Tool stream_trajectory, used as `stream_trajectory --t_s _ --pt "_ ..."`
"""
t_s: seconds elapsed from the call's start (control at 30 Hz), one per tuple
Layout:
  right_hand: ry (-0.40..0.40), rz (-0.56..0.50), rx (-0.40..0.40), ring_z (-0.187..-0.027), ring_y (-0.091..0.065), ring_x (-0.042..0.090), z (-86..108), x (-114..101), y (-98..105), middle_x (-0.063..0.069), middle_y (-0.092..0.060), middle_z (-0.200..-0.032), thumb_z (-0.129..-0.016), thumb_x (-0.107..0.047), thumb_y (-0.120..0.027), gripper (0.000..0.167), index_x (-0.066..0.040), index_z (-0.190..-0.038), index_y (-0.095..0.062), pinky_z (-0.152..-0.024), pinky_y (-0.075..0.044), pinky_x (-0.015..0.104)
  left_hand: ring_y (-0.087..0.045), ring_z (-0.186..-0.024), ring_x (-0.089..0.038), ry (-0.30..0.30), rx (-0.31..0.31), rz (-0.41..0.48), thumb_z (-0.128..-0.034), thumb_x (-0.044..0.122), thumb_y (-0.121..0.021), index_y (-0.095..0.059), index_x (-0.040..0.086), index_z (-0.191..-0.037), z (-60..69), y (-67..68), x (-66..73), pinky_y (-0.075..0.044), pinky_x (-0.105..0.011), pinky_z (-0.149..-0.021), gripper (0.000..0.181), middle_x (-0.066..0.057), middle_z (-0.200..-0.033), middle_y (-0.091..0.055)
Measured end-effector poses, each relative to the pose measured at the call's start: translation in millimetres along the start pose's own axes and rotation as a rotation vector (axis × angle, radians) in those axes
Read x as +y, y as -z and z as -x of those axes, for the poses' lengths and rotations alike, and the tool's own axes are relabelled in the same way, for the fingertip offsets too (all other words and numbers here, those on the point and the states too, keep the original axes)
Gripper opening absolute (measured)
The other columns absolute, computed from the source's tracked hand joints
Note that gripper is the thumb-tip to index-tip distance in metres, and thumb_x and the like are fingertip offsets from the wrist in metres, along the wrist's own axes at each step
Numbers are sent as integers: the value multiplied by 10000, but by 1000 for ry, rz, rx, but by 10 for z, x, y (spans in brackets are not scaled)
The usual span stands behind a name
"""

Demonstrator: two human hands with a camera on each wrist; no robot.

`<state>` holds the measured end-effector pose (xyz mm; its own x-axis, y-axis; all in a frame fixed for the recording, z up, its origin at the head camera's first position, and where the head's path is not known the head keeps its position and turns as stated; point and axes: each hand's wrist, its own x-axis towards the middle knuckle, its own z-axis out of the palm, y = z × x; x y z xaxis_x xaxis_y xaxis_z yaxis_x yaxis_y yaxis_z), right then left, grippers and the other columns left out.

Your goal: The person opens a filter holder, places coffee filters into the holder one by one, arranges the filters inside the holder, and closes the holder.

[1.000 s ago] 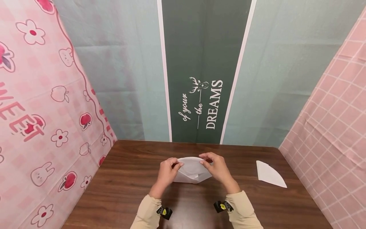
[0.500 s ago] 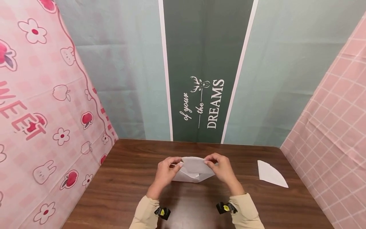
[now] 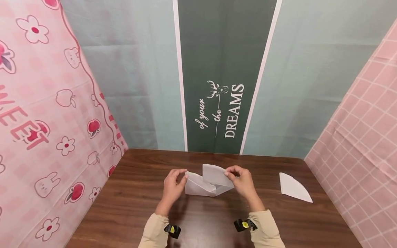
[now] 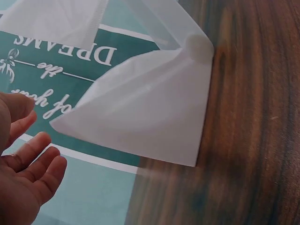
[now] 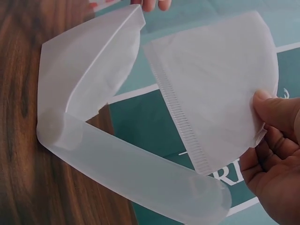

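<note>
My right hand (image 3: 243, 181) pinches a fan-shaped paper coffee filter (image 5: 218, 82) by its curved side. A crimped seam runs along one of its straight edges. Below it, a white V-shaped holder (image 4: 150, 108) stands on the table. A pale translucent strip (image 5: 136, 166) with a rounded end angles off the holder's corner. My left hand (image 3: 174, 184) is at the holder's left tip, fingers loosely bent; a small gap to that tip shows in the left wrist view. The right hand keeps the filter raised above the translucent strip.
Another white fan-shaped coffee filter (image 3: 295, 187) lies flat on the right of the brown wooden table (image 3: 130, 206). Behind the table hangs a green cloth (image 3: 223, 51). Pink patterned cloths flank the left (image 3: 56, 103) and right (image 3: 366, 120).
My left hand has let go of the coffee filter's left side and moved left to the holder's tip. The filter has lifted and shifted right in my right hand.
</note>
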<state>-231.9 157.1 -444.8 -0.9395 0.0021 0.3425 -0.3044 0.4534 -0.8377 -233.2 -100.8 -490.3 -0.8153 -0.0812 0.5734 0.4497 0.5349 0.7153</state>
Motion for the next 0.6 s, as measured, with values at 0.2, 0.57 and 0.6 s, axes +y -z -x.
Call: stream_trajectory --t_s 0.2,0.57,0.6 --pt "2 -13 22 -714 -514 205 -2 39 -65 37 -611 -756 -804 -43 -709 45 -34 -823 -669 -620 -432 274 -595 -819 -177 8 -13 16 -825 68 -684 -704 69 -990 -1 -38 -82 -501 -288 -639 166 -44 -942 -634" --pt "62 -13 35 -680 -504 191 -19 76 -218 24 -586 -724 -806 -12 -702 53 -12 -812 -650 -601 -422 270 -603 -746 -165 45 -58 92 -853 32 -650 -698 56 -960 41 -71 -167 -496 -250 -642 120 -44 -920 -649" --pt "66 -12 34 -678 -504 188 -22 80 -230 21 -587 -722 -806 -15 -703 54 -14 -811 -649 -598 -423 268 -603 -753 -167 53 -63 98 -855 31 -647 -693 59 -961 42 -73 -170 -497 -252 -647 119 -43 -923 -649"
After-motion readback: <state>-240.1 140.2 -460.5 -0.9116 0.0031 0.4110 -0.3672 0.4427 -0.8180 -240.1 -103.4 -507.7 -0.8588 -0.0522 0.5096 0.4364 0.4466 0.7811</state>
